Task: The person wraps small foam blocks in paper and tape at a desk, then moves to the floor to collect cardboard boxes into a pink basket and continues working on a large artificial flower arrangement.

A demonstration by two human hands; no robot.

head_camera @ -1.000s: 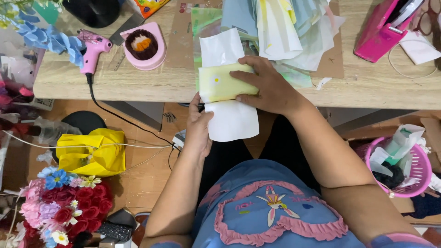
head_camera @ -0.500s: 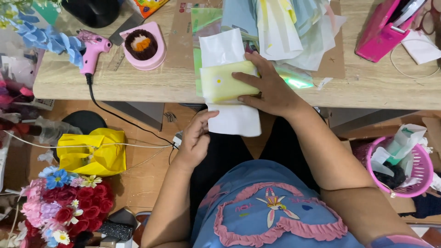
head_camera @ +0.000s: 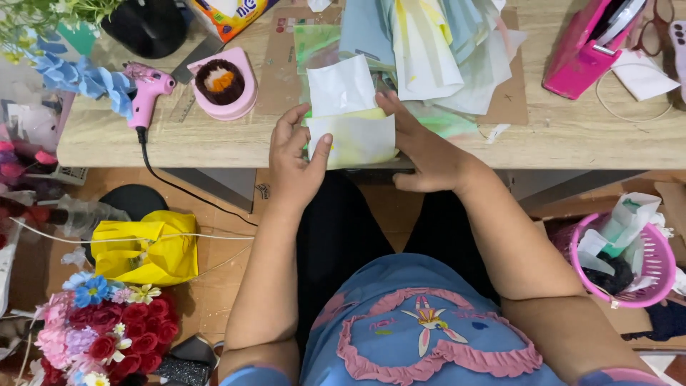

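From the head view, we judge that we are folding and flattening the white paper sheet (head_camera: 351, 121) at the table (head_camera: 572, 136) edge. Our left hand (head_camera: 299, 161) pinches its left edge with the thumb; our right hand (head_camera: 425, 146) lies spread on its right side. Next calls for pressing the crease evenly. The sheet looks thin, crinkled, yellow-tinted below, lying between both hands.

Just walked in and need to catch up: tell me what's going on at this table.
A person seated at a wooden table is working a folded sheet of white tissue paper at the table's near edge. The left hand pinches its lower left corner, and the right hand presses along its right side. A pink glue gun lies unused to the left, and more paper sheets are piled behind.
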